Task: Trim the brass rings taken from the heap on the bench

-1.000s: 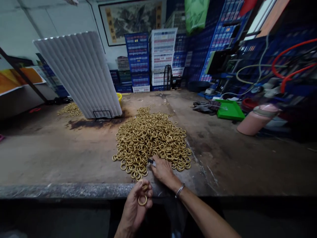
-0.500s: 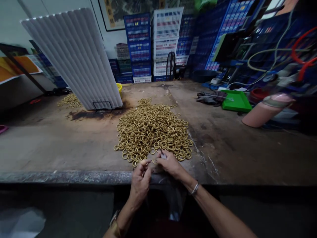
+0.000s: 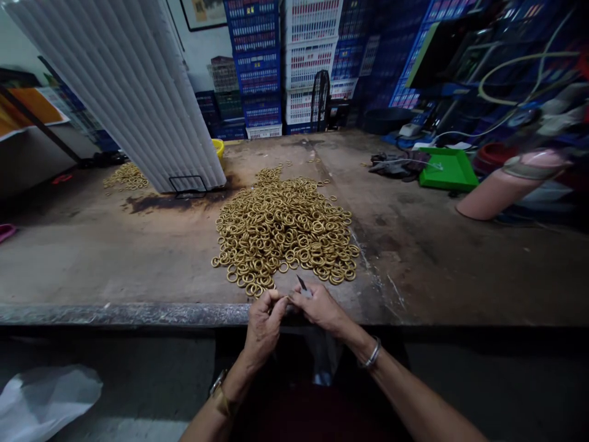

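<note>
A large heap of gold-coloured rings (image 3: 285, 227) lies on the worktable (image 3: 115, 264), just beyond my hands. My left hand (image 3: 263, 325) is closed at the table's front edge, thumb and forefinger pinching one gold ring (image 3: 288, 298), mostly covered by the fingers. Touching the same spot, my right hand (image 3: 324, 310) is closed round a small knife (image 3: 302, 283); its dark pointed blade sticks up and away from the fingers, and the handle is largely hidden in the palm.
A tall ribbed white panel (image 3: 133, 92) stands in a wire holder at the left, near a smaller ring pile (image 3: 126, 177) and a yellow container (image 3: 218, 148). Rightward are a green tray (image 3: 448, 169) and a pink bottle (image 3: 497, 193). A white bag (image 3: 50, 399) lies low at left.
My hands have come together, and the ring that hung by the right fingers is now pinched between both. The knife blade shows more clearly. The view has tilted down.
</note>
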Available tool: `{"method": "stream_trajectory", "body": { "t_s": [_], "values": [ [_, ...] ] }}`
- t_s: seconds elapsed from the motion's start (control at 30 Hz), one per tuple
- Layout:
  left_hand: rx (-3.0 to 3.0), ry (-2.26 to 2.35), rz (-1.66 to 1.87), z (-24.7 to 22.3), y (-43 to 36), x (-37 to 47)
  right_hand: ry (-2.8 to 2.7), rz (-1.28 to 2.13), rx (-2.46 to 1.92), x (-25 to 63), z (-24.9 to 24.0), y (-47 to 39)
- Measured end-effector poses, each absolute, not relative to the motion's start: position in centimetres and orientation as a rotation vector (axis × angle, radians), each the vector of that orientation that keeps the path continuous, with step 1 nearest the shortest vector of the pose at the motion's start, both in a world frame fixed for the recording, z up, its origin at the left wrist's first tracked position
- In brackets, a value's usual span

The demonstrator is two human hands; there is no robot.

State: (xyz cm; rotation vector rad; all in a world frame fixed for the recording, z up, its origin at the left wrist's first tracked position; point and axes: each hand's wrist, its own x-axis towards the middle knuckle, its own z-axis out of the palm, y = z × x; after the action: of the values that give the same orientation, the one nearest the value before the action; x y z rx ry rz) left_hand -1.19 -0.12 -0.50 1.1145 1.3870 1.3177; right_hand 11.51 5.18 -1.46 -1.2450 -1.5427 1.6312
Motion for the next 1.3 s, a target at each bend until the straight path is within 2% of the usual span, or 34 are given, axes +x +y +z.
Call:
{"method": "stream_trajectory", "body": {
  "t_s": [0.2,0.47,0.67,0.9,1.07,1.3],
  "values": [
    [1.007,1.33,1.16,-0.1,-0.2,-1.3,-1.643,1.469,-1.272,11.4,-1.4,5.3],
    [0.72,1.09,1.154,-0.7,-0.7,-1.1,-1.522,1.642,-1.281,11.3,-1.2,5.3],
    [0.813,1.179,1.186,-0.9,-0.6,-1.0,-1.994,1.037,-1.265,12.1,-1.5,4.7],
    [0.997,1.265,1.253,-1.2,-0.4,-1.1,-2.275,0.919,-1.147,12.3,-1.4,4.0],
    [1.035,1.248,1.244,-0.9,-1.1,-1.1,-2.384,0.789,-1.347,12.4,-1.5,4.6],
    [0.549,1.009,1.2,0.1,-1.4,-1.1,-2.352,0.499,-1.535,10.9,-1.8,7.0]
  ]
}}
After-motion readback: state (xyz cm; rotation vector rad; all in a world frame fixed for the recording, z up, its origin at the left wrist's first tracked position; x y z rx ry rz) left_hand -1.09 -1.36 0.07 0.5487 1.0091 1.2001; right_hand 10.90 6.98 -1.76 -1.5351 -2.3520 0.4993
